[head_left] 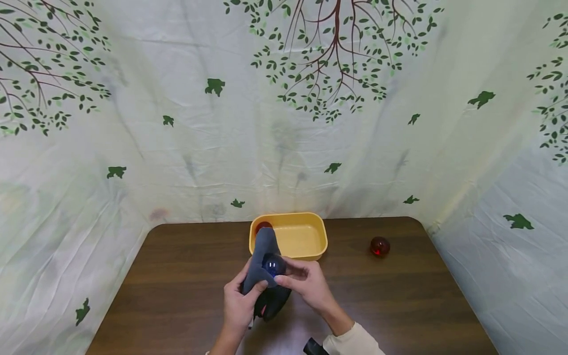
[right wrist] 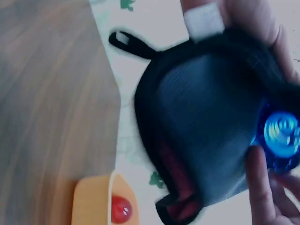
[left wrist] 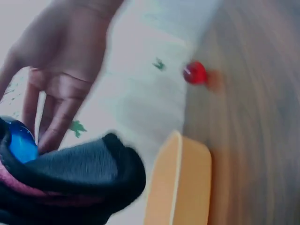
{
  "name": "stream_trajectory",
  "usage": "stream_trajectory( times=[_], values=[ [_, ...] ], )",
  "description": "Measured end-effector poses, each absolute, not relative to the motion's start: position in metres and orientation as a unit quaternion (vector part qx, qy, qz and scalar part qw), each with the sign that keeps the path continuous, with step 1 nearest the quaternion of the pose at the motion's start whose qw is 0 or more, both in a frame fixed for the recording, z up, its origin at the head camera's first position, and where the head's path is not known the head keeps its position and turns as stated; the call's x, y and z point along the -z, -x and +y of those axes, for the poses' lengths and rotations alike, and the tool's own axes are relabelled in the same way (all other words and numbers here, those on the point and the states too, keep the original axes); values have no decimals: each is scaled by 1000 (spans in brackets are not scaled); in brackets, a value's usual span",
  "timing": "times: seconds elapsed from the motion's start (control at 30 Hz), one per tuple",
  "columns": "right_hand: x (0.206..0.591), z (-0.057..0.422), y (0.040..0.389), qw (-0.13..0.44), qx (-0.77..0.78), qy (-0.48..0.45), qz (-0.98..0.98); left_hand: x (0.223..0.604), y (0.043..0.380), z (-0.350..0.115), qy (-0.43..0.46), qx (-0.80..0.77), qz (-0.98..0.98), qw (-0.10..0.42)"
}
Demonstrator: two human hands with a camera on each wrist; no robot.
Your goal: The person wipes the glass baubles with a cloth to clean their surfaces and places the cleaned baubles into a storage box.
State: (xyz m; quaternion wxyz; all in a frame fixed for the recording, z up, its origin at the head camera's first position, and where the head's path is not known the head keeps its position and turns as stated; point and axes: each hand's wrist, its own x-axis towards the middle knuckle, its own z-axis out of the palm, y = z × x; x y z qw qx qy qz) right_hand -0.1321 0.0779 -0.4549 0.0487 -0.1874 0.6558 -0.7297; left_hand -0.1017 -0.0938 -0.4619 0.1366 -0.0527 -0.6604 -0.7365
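Observation:
My left hand grips a dark blue-grey cloth oven mitt by its side, thumb on top. The mitt has black edging, a hanging loop, a white tag and a pinkish-red inside. A clear blue ball lies against a fold of the mitt. My right hand pinches this ball between thumb and fingers from the right. In the right wrist view, a fingertip touches the ball's edge. Both hands are in front of the yellow tray, and the mitt overlaps its left end.
Inside the tray's left end is a red ball, partly hidden by the mitt in the head view. Another red ball lies on the brown table to the right. A leaf-patterned cloth hangs behind the table.

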Motion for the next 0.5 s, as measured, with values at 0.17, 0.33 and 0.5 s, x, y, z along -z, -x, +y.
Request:
stream_trajectory(
  times=[0.17,0.33,0.5],
  values=[
    [458,83,135,-45,687,285,667,454,100,-96,33,819,-569,74],
    [465,83,137,-146,664,339,650,453,98,-95,47,832,-552,15],
    [464,82,133,-133,685,310,646,451,95,-92,40,806,-590,28]
  ],
)
